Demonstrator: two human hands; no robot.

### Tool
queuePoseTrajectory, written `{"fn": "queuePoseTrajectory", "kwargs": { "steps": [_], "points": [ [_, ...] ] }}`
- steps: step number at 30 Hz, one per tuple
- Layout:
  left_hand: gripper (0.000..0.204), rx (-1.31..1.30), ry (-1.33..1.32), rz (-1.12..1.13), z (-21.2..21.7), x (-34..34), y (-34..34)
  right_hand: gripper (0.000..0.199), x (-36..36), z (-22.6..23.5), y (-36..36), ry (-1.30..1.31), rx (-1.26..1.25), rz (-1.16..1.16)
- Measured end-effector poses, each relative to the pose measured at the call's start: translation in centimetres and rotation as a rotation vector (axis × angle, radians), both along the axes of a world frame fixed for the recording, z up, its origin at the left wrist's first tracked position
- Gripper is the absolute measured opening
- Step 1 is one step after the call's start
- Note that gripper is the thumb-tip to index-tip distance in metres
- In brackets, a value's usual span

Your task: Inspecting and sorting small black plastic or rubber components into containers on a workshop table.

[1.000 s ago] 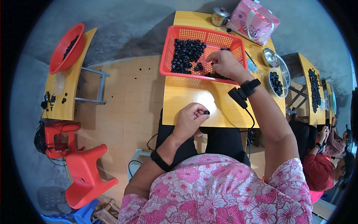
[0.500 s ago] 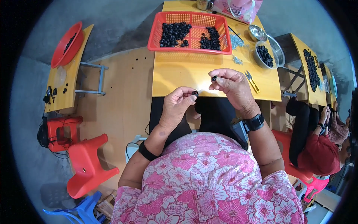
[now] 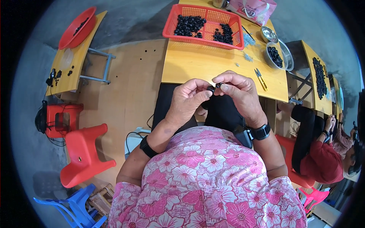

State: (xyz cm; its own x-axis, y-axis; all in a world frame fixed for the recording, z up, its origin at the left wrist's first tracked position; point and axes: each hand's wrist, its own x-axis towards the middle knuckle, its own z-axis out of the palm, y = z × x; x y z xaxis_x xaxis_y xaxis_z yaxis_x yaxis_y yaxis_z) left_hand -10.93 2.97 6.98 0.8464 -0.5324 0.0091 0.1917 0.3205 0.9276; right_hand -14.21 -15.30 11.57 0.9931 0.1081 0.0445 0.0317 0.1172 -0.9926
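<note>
We pinch one black part (image 3: 211, 89) in the left hand (image 3: 186, 99) and a second part (image 3: 218, 86) in the right hand (image 3: 244, 95), fingertips only, presumably leaving the facing ends exposed; whether they touch, we cannot tell. Both hands meet at the near edge of the bench (image 3: 194, 68). The divided basket (image 3: 205, 42) seemingly keeps two heaps (image 3: 189, 25) apart. We judge the snips (image 3: 261, 79), beside the right hand, the nearest obstacle.

No wording can be read. The pink bag (image 3: 254, 10), standing on the table (image 3: 190, 64) well beyond the right grip (image 3: 243, 95), bears print too small and blurred to make out.
</note>
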Motion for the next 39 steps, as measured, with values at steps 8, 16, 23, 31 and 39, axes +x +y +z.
{"fn": "queuePoseTrajectory", "kwargs": {
  "steps": [8,16,23,31,39],
  "points": [
    [0.016,0.007,-0.066,-0.032,-0.6,0.2,0.3,0.019,0.0,-0.9,0.0,0.096,0.129,-0.032],
    [0.015,-0.038,0.019,-0.001,-2.0,0.4,0.3,0.020,1.1,-5.8,-3.4,0.350,0.571,-0.258],
    [0.015,0.019,0.083,-0.065,-1.9,0.2,-0.7,0.021,2.5,-7.1,-9.7,0.413,-0.245,-0.613],
    [0.014,0.058,0.104,-0.080,-2.8,0.7,-1.2,0.022,5.9,-7.3,-14.8,0.277,-1.125,-0.673],
    [0.015,0.047,0.100,-0.091,-3.2,1.2,-1.4,0.020,6.4,-8.9,-15.9,0.325,-1.168,-0.572]
  ]
}}
